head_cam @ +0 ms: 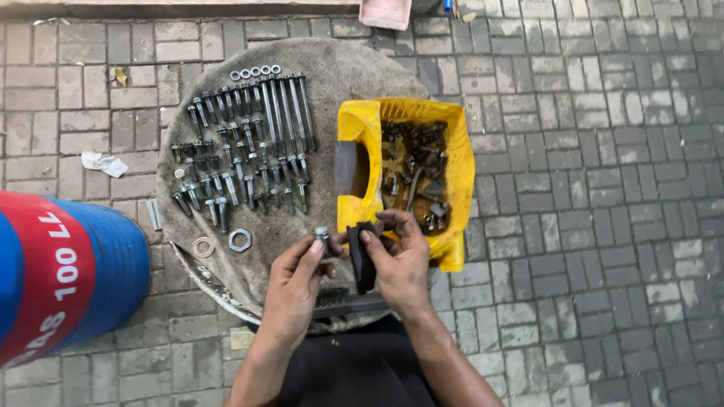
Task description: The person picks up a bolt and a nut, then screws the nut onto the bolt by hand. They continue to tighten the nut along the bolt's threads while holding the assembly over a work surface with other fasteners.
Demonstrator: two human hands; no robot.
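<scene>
My left hand [296, 278] pinches a small metal bolt [321, 235] at its fingertips, over the near edge of a round grey mat [336, 70]. My right hand [399, 259] grips a flat black part [362, 257], held upright between both hands. Just beyond my right hand stands a cut-open yellow plastic container [358, 125] filled with greasy bolts and metal pieces [417, 177]. Rows of sorted bolts [245, 144] lie on the mat's left half, with several washers [255, 71] lined up at the top.
A large nut [240, 240] and a washer [204, 246] lie on the mat near my left hand. A blue and red drum [40, 282] lies at the left. A crumpled white scrap [104, 163] rests on the brick paving. A pink tray [386, 4] stands at the top.
</scene>
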